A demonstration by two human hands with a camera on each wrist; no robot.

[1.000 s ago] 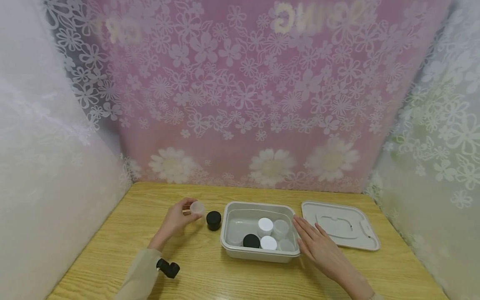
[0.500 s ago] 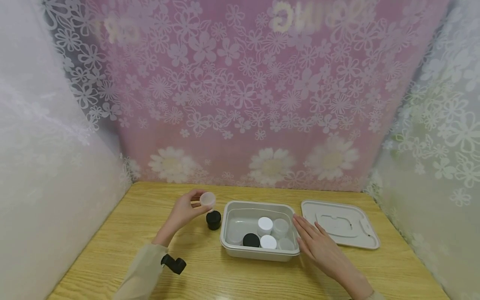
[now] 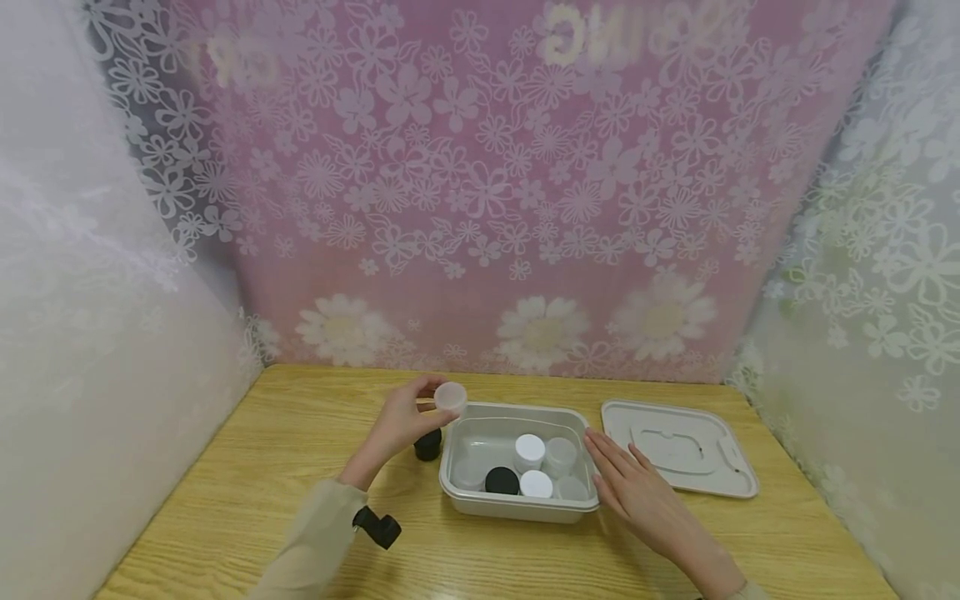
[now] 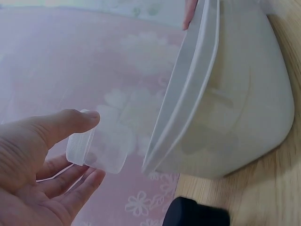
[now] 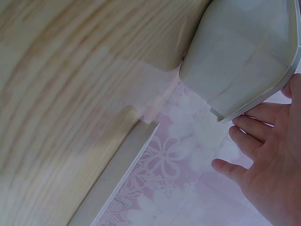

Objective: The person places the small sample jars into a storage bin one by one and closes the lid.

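Note:
My left hand pinches a small clear plastic jar by its ribbed lid, between thumb and fingers. In the left wrist view the clear jar is tilted on its side, apart from the bin's rim. It is above the back left corner of a pale plastic bin. Inside the bin stand white-lidded jars, a black-lidded jar and several clear jars. My right hand rests with straight fingers against the bin's right rim.
A black jar stands on the wooden table left of the bin, partly behind my left hand. The bin's pale lid lies flat at the right. A floral curtain hangs behind the table.
My left hand has carried the clear jar rightward and slightly up, past the black jar to the bin's back left corner. My right hand has stayed in place.

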